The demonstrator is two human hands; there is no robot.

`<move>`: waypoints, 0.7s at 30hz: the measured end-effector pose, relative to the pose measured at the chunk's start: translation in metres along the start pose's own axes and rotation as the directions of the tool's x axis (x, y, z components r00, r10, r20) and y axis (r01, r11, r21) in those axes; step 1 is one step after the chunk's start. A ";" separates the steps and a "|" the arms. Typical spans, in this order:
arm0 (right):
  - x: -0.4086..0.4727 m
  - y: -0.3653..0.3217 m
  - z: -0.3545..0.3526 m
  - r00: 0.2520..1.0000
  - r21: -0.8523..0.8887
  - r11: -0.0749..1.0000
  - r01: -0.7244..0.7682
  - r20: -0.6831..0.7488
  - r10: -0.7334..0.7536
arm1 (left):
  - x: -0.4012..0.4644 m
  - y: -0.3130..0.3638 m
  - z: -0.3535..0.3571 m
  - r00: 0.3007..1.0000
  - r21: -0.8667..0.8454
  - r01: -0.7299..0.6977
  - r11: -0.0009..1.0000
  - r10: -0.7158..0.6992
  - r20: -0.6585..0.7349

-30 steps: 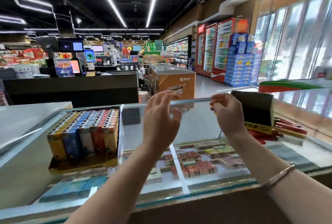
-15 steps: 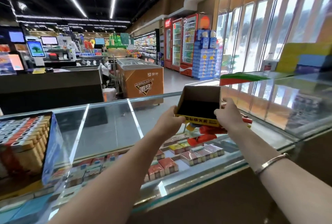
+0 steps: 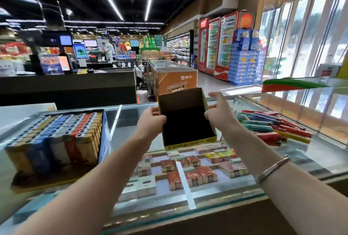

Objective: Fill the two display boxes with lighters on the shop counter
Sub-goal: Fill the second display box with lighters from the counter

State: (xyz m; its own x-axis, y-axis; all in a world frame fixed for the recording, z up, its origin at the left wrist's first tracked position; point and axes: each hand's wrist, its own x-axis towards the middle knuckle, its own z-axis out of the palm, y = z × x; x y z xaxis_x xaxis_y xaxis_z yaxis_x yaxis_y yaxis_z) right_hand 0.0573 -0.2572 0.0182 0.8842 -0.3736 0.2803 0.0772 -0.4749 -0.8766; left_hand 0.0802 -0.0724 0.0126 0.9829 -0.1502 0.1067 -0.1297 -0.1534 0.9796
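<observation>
Head view: the empty display box (image 3: 185,121) sits at the middle of the glass tabletop (image 3: 130,120), tilted so its open mouth faces the person, probably so lighters can be slid in upright from the front. The left hand (image 3: 150,121) grips its left wall and the right hand (image 3: 219,114) holds the right wall, thumb and forefinger seeming to pinch the rim, though blur makes the exact grasp hard to read; two hands square and steady light cardboard. The box is brown card with a dark inside and a yellow printed front lip. Loose lighters (image 3: 273,128) lie heaped just right of it, within easy reach. The full display box (image 3: 56,136) stands well to the left.
</observation>
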 end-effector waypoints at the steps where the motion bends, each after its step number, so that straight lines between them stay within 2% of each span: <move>1: 0.001 0.000 0.008 0.999 -0.020 1.000 -0.004 0.041 0.005 | 0.000 -0.003 -0.009 1.000 0.023 0.003 1.000 -0.002 -0.013; 5: 0.005 0.005 0.029 0.987 -0.056 0.998 -0.017 0.161 0.026 | -0.001 -0.013 -0.028 1.000 0.096 -0.007 0.995 0.009 -0.024; 10: 0.006 0.009 0.022 0.971 -0.062 0.998 0.000 0.239 0.015 | 0.001 -0.020 -0.031 1.000 0.151 0.013 0.988 -0.011 -0.010; 12: 0.012 0.008 0.009 0.977 -0.083 0.994 0.068 0.210 -0.049 | 0.002 -0.021 -0.032 1.000 0.151 0.009 0.988 -0.007 -0.013; 13: 0.017 0.009 0.000 0.981 -0.163 0.979 0.123 0.170 -0.095 | 0.001 -0.022 -0.032 1.000 0.146 0.006 0.989 -0.005 -0.009; 15: 0.031 0.014 -0.022 0.983 -0.414 0.893 0.175 0.125 -0.134 | 0.000 -0.024 -0.031 1.000 0.145 -0.004 0.989 0.005 -0.003; 16: 0.039 0.017 -0.033 0.984 -0.547 0.820 0.167 0.144 -0.104 | -0.001 -0.025 -0.031 1.000 0.150 -0.013 0.989 0.014 -0.005; 18: 0.049 0.026 -0.051 0.972 -0.764 0.629 0.142 0.227 0.056 | -0.001 -0.026 -0.030 0.999 0.146 -0.029 0.989 0.031 -0.017; 19: 0.051 0.030 -0.057 0.956 -0.823 0.551 0.139 0.257 0.143 | -0.001 -0.027 -0.030 0.999 0.142 -0.033 0.989 0.038 -0.026; 21: 0.055 0.036 -0.061 0.926 -0.848 0.511 0.142 0.297 0.235 | 0.000 -0.027 -0.030 0.998 0.146 -0.039 0.988 0.046 -0.050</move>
State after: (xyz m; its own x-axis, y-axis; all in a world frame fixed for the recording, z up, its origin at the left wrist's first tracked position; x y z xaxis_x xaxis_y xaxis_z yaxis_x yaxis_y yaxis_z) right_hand 0.0805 -0.3432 0.0259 0.9733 -0.2209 -0.0624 -0.2254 -0.9713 -0.0765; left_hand 0.0877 -0.0391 -0.0091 0.9811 -0.1084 0.1601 -0.1852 -0.2889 0.9393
